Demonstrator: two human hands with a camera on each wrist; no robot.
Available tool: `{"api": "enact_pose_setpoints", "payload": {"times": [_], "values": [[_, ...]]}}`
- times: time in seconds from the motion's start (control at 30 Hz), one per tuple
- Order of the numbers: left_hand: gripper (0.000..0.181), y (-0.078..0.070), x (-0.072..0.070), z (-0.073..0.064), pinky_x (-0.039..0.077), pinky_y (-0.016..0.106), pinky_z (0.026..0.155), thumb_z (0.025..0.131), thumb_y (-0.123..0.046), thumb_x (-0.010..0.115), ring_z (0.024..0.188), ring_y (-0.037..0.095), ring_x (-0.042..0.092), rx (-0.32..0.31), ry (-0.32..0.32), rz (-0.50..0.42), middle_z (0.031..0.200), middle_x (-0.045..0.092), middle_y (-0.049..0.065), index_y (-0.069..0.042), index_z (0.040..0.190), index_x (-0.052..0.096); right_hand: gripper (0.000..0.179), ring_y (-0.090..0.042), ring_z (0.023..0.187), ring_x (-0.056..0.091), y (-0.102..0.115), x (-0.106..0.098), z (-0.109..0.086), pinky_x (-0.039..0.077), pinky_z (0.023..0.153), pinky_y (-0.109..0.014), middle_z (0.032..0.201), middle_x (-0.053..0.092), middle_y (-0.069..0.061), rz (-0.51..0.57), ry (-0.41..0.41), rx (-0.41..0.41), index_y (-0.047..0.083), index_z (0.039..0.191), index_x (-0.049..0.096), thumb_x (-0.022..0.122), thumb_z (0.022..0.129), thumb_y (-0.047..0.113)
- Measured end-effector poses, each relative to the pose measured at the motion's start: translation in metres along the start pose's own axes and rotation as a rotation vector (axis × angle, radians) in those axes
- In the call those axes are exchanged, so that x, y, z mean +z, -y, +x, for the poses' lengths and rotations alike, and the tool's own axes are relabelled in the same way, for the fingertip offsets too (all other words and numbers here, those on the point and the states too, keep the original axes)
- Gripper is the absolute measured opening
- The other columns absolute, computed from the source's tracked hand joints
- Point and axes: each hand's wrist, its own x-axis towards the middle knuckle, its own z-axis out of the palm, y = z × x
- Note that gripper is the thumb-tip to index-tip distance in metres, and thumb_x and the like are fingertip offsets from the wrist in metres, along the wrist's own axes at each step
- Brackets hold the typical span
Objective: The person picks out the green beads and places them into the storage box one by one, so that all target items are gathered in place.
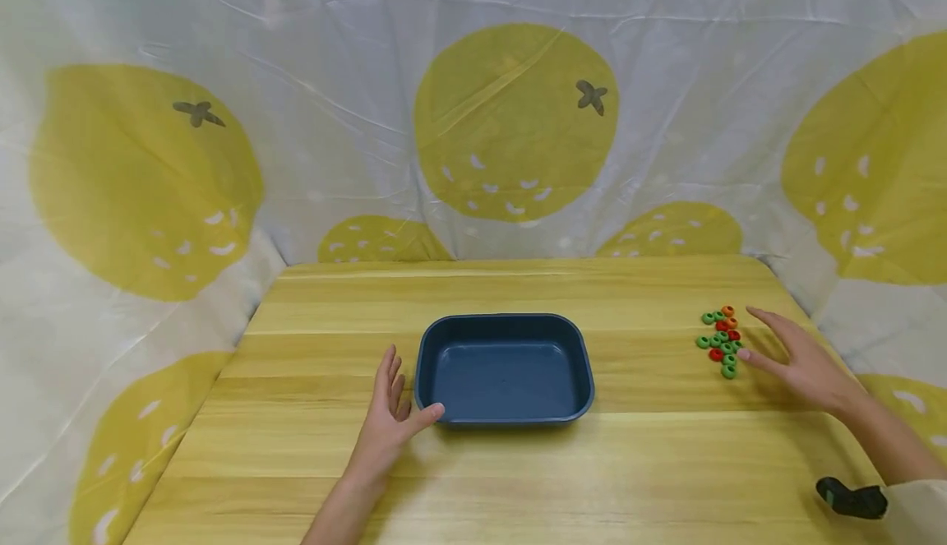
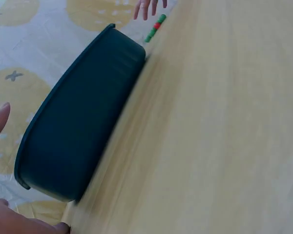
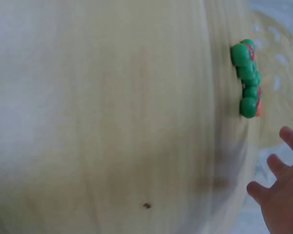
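Note:
A dark blue rectangular tub [image 1: 510, 381] with rounded corners sits on the table, nothing inside it. By its left end, my left hand [image 1: 388, 426] has its fingers spread, with the thumb overlapping the front-left corner of the rim in the head view. To the right lies a loose cluster of small round beads [image 1: 715, 354], green, red and orange, with holes in them. My right hand [image 1: 810, 372] hovers beside the cluster's right side, thumb and fingers apart, holding nothing. In the right wrist view the green beads [image 3: 249, 92] stand beyond the fingertips [image 3: 256, 189].
The wooden table [image 1: 629, 479] has a patterned cloth [image 1: 681, 117] with yellow fruit behind it and along both sides. A black strap-like piece [image 1: 851, 499] shows at my right sleeve [image 1: 913, 512].

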Motion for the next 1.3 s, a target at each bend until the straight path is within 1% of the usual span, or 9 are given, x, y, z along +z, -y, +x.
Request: {"api": "enact_pose_setpoints", "payload": {"times": [0.07, 0.13, 0.23, 0.37, 0.47, 0.7, 0.83, 1.07, 1.3], "values": [[0.111, 0.002, 0.004, 0.000, 0.015, 0.050, 0.124, 0.088, -0.005, 0.082, 0.157, 0.032, 0.006, -0.035, 0.009, -0.107, 0.172, 0.004, 0.007, -0.022, 0.167, 0.007, 0.080, -0.067, 0.140, 0.016, -0.002, 0.002, -0.004, 0.015, 0.099, -0.086, 0.157, 0.022, -0.041, 0.004, 0.011, 0.018, 0.000, 0.163, 0.019, 0.065, 0.103, 0.025], [0.110, 0.004, 0.007, 0.001, 0.022, 0.043, 0.122, 0.087, 0.000, 0.082, 0.156, 0.030, 0.011, -0.068, 0.024, -0.179, 0.172, 0.006, 0.006, -0.018, 0.167, 0.009, 0.080, -0.068, 0.139, 0.017, -0.005, 0.003, -0.006, 0.016, 0.097, -0.086, 0.157, 0.022, -0.041, 0.003, 0.020, 0.029, -0.001, 0.163, 0.019, 0.065, 0.103, 0.025], [0.106, 0.006, 0.011, 0.001, 0.031, 0.033, 0.117, 0.086, 0.003, 0.080, 0.155, 0.029, 0.016, -0.111, 0.037, -0.223, 0.172, 0.009, 0.005, -0.014, 0.166, 0.012, 0.081, -0.068, 0.136, 0.021, -0.008, 0.007, -0.010, 0.022, 0.095, -0.085, 0.155, 0.026, -0.041, -0.009, 0.027, 0.045, -0.002, 0.162, 0.022, 0.068, 0.101, 0.026], [0.103, 0.006, 0.012, -0.001, 0.032, 0.029, 0.116, 0.086, 0.005, 0.080, 0.155, 0.029, 0.019, -0.135, 0.002, -0.211, 0.171, 0.015, 0.005, -0.013, 0.165, 0.017, 0.082, -0.067, 0.135, 0.026, -0.010, 0.013, -0.010, 0.025, 0.097, -0.083, 0.153, 0.030, -0.041, -0.030, 0.046, 0.049, -0.002, 0.160, 0.027, 0.071, 0.099, 0.028], [0.102, 0.005, 0.012, -0.002, 0.027, 0.034, 0.119, 0.085, 0.006, 0.080, 0.155, 0.028, 0.019, -0.134, -0.015, -0.199, 0.170, 0.018, 0.006, -0.013, 0.164, 0.019, 0.080, -0.066, 0.134, 0.028, -0.011, 0.016, -0.009, 0.025, 0.100, -0.081, 0.151, 0.033, -0.041, -0.043, 0.046, 0.040, -0.005, 0.158, 0.031, 0.072, 0.098, 0.028], [0.101, 0.002, 0.015, -0.001, 0.024, 0.038, 0.121, 0.085, 0.006, 0.080, 0.155, 0.029, 0.018, -0.140, -0.001, -0.197, 0.170, 0.018, 0.006, -0.013, 0.164, 0.020, 0.057, -0.065, 0.128, 0.036, -0.021, 0.016, -0.014, 0.030, 0.097, -0.078, 0.142, 0.044, -0.038, -0.100, 0.003, 0.018, -0.008, 0.140, 0.053, 0.074, 0.097, 0.023], [0.100, 0.002, 0.016, 0.001, 0.027, 0.037, 0.120, 0.085, 0.005, 0.080, 0.154, 0.031, 0.021, -0.135, 0.012, -0.198, 0.170, 0.019, 0.006, -0.013, 0.164, 0.021, 0.048, -0.064, 0.126, 0.037, -0.028, 0.016, -0.016, 0.033, 0.093, -0.076, 0.141, 0.044, -0.036, -0.143, -0.010, 0.017, -0.007, 0.133, 0.059, 0.073, 0.097, 0.021], [0.101, 0.003, 0.015, 0.001, 0.036, 0.026, 0.113, 0.083, 0.007, 0.081, 0.153, 0.030, 0.024, -0.128, 0.010, -0.218, 0.169, 0.022, 0.006, -0.013, 0.163, 0.023, 0.032, -0.060, 0.120, 0.044, -0.034, 0.016, -0.008, 0.036, 0.090, -0.072, 0.130, 0.054, -0.035, -0.160, -0.067, -0.002, -0.005, 0.118, 0.068, 0.075, 0.096, 0.016], [0.101, 0.003, 0.014, 0.000, 0.034, 0.034, 0.117, 0.080, 0.010, 0.082, 0.151, 0.029, 0.028, -0.125, -0.008, -0.225, 0.167, 0.026, 0.007, -0.012, 0.162, 0.026, 0.026, -0.061, 0.115, 0.050, -0.030, 0.011, -0.003, 0.040, 0.087, -0.071, 0.124, 0.060, -0.036, -0.183, -0.058, 0.010, -0.002, 0.114, 0.071, 0.077, 0.094, 0.014]]}}
